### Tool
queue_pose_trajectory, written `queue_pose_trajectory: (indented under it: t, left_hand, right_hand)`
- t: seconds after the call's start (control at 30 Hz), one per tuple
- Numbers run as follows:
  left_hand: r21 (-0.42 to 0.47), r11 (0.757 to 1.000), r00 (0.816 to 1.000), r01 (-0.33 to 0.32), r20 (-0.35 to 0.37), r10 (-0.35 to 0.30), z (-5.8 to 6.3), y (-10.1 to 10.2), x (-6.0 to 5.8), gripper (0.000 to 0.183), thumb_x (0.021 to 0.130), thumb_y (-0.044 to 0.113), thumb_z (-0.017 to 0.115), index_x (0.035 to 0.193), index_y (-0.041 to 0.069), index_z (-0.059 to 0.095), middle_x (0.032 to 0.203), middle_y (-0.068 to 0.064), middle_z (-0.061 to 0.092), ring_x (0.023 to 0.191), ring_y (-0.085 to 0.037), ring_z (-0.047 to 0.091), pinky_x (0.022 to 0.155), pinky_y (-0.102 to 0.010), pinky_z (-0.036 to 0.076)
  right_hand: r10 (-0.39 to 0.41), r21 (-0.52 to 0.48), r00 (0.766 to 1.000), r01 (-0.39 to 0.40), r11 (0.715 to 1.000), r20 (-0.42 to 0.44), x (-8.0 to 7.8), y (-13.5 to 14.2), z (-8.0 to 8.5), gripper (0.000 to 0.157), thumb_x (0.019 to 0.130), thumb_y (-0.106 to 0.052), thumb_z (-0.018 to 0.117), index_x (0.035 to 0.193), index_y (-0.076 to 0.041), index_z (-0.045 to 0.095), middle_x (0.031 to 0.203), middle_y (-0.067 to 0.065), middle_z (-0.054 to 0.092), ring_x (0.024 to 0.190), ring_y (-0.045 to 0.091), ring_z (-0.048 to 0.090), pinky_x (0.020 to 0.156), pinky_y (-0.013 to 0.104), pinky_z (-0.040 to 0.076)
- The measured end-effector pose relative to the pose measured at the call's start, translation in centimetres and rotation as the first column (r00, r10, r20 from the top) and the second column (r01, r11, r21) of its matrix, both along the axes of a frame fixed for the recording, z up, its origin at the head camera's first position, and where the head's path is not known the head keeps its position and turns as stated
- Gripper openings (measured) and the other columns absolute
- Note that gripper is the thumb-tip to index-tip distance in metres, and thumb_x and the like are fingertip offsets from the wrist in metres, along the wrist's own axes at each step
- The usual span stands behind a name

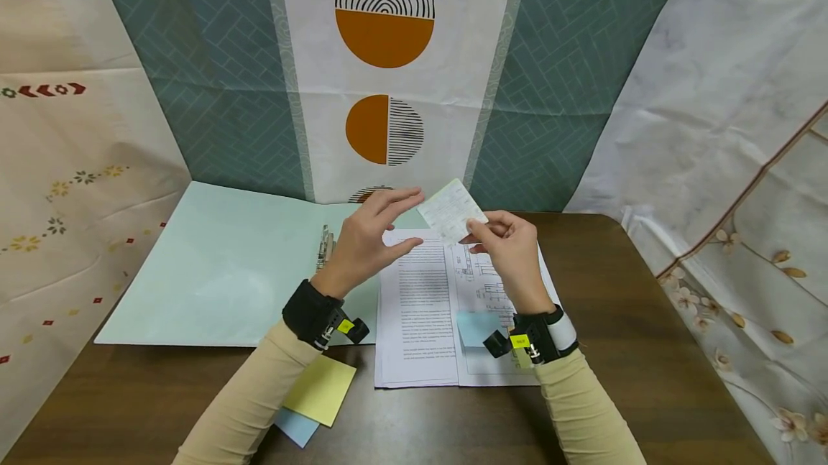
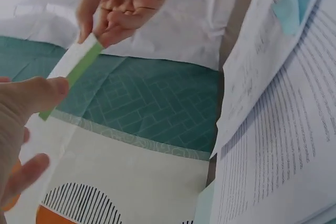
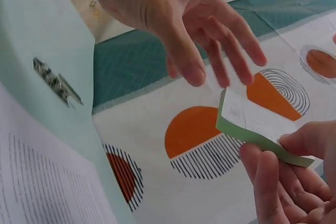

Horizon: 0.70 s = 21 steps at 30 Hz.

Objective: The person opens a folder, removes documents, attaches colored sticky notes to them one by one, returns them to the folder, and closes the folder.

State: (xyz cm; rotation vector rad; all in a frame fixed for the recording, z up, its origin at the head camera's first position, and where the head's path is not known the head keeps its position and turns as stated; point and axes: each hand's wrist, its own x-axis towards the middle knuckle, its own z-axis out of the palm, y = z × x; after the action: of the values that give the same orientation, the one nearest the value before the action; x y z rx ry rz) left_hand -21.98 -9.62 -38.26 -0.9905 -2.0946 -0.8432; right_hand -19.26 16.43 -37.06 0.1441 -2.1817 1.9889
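Note:
Above the papers, my right hand point(image 1: 512, 253) pinches a small pad of notes point(image 1: 451, 210) between thumb and fingers near its lower right corner. Writing covers the pad's white top sheet, and its edge shows green in the right wrist view point(image 3: 257, 121). My left hand point(image 1: 370, 233) hovers to the left of the pad, fingers spread and nothing held, fingertips close to the pad's left corner. Beneath both hands lie printed sheets point(image 1: 414, 307), with text on the left page and diagrams on the right.
A pale green folder point(image 1: 220, 271) lies open on the brown table point(image 1: 608, 321), its metal clip point(image 1: 325, 246) beside the sheets. A blue sticky note point(image 1: 477, 327) is on the right page. Yellow point(image 1: 321, 387) and blue notes point(image 1: 297, 427) lie near the front. Patterned cloths hang behind.

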Motion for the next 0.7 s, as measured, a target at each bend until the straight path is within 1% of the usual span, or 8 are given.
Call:
queue_pose_trajectory:
  t: [0.1,0.23,0.33,0.43,0.53,0.57,0.63,0.7]
  left_hand:
    - [-0.075,0.997,0.981,-0.031,-0.191,0.016,0.1,0.4,0.2,0.066,0.081,0.017,0.104,0.141,0.009,0.078,0.143,-0.013,0.077,0.128,-0.032,0.07,0.092,-0.038,0.07]
    - [-0.161,0.981,0.923,-0.11,-0.382,0.041,-0.2,1.2,0.5,0.049,0.079,0.021,0.105,0.125,0.016,0.087,0.12,-0.005,0.083,0.108,-0.025,0.073,0.081,-0.029,0.069]
    - [-0.176,0.972,0.885,-0.154,-0.462,0.057,-0.6,1.6,0.6,0.033,0.081,0.017,0.104,0.112,0.017,0.09,0.101,0.0,0.082,0.092,-0.019,0.072,0.073,-0.025,0.065]
    - [-0.163,0.973,0.869,-0.163,-0.49,0.064,-0.9,1.8,0.6,0.023,0.084,0.012,0.101,0.103,0.016,0.091,0.089,0.001,0.08,0.08,-0.017,0.069,0.069,-0.024,0.063]
    - [-0.157,0.974,0.873,-0.164,-0.483,0.069,-1.0,1.9,0.7,0.02,0.084,0.012,0.1,0.101,0.015,0.09,0.086,0.001,0.079,0.077,-0.017,0.068,0.068,-0.024,0.062]
    - [-0.151,0.977,0.884,-0.15,-0.462,0.065,-1.0,1.9,0.6,0.022,0.083,0.01,0.1,0.101,0.014,0.089,0.085,0.0,0.079,0.077,-0.018,0.068,0.068,-0.025,0.062]
    - [-0.111,0.989,0.93,-0.097,-0.364,0.051,-1.1,1.7,0.5,0.023,0.084,0.005,0.098,0.103,0.011,0.089,0.086,-0.003,0.078,0.077,-0.019,0.07,0.069,-0.027,0.063]
    - [-0.004,1.0,0.982,-0.014,-0.188,0.013,-1.1,1.4,0.2,0.022,0.086,-0.001,0.094,0.105,0.006,0.087,0.088,-0.008,0.079,0.078,-0.021,0.072,0.068,-0.028,0.063]
  right_hand:
    - [0.034,-0.048,0.999,-0.032,0.998,0.039,0.1,-0.2,-0.1,0.019,0.107,-0.011,0.077,0.118,0.004,0.071,0.085,-0.014,0.084,0.078,0.01,0.084,0.077,0.024,0.067]
    - [0.093,-0.102,0.992,-0.084,0.991,0.081,0.4,-0.7,0.1,0.015,0.106,-0.009,0.077,0.111,0.004,0.071,0.084,-0.009,0.084,0.074,0.008,0.083,0.077,0.025,0.068]
    - [0.127,-0.116,0.985,-0.113,0.987,0.114,0.7,-1.1,0.2,0.012,0.105,-0.009,0.077,0.104,0.001,0.072,0.082,-0.007,0.084,0.073,0.009,0.083,0.077,0.026,0.069]
    - [0.139,-0.114,0.981,-0.124,0.986,0.133,0.8,-1.3,0.2,0.01,0.105,-0.009,0.077,0.099,-0.003,0.072,0.08,-0.006,0.083,0.072,0.009,0.083,0.077,0.026,0.069]
    - [0.152,-0.121,0.981,-0.137,0.983,0.119,0.8,-1.2,0.1,0.009,0.105,-0.009,0.078,0.099,-0.004,0.072,0.081,-0.006,0.084,0.073,0.01,0.084,0.077,0.027,0.069]
    - [0.158,-0.123,0.981,-0.145,0.982,0.109,0.8,-1.2,0.1,0.01,0.105,-0.009,0.078,0.101,-0.002,0.073,0.082,-0.005,0.084,0.074,0.01,0.084,0.078,0.027,0.069]
    - [0.165,-0.109,0.983,-0.156,0.982,0.085,0.6,-1.1,0.1,0.015,0.106,-0.014,0.078,0.107,0.0,0.075,0.086,-0.005,0.086,0.076,0.012,0.085,0.078,0.029,0.07]
    - [0.16,-0.093,0.985,-0.153,0.984,0.062,0.5,-0.8,0.2,0.022,0.108,-0.02,0.077,0.115,0.001,0.077,0.089,-0.005,0.086,0.077,0.013,0.086,0.078,0.03,0.07]
